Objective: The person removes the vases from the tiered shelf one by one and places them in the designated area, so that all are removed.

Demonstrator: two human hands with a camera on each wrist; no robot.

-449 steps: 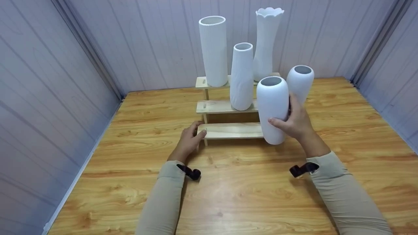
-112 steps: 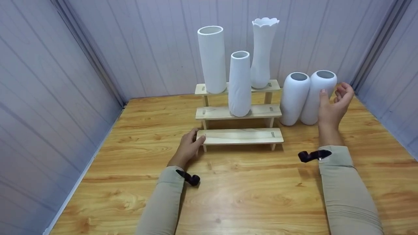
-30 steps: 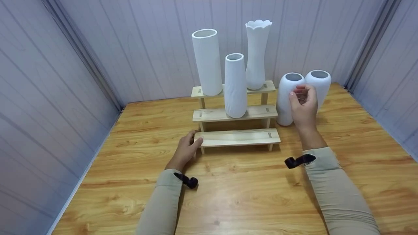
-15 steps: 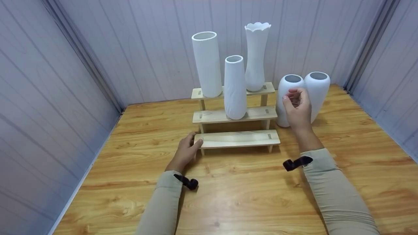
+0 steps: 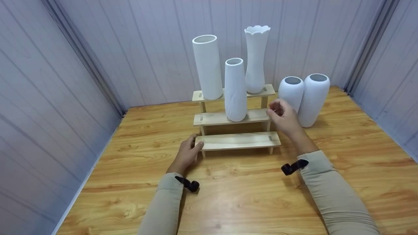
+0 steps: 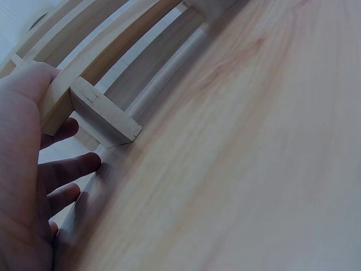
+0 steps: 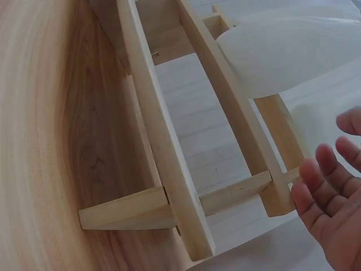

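Observation:
A three-step wooden stand [image 5: 236, 141] stands on the table. My left hand [image 5: 186, 154] grips the left end of its lowest shelf, thumb on top; the left wrist view shows a finger under the board [image 6: 115, 51]. My right hand [image 5: 285, 117] hovers by the right end of the middle shelf [image 5: 258, 115], fingers loosely curled around nothing. A slim white vase [image 5: 235, 94] stands on that middle shelf. Up on the top shelf are a ribbed cylindrical vase [image 5: 208, 70] and a scalloped-rim vase [image 5: 256, 62].
Two rounded white vases, one [image 5: 291, 93] partly behind my right hand and another [image 5: 314, 101] beside it, stand on the wood-grain table [image 5: 228, 202] right of the stand. Panelled walls [image 5: 156, 58] enclose the back and both sides.
Earlier my right hand held a rounded vase, which now stands on the table beside its twin. Lately that hand has moved left and down, away from the pair. My left hand stays put.

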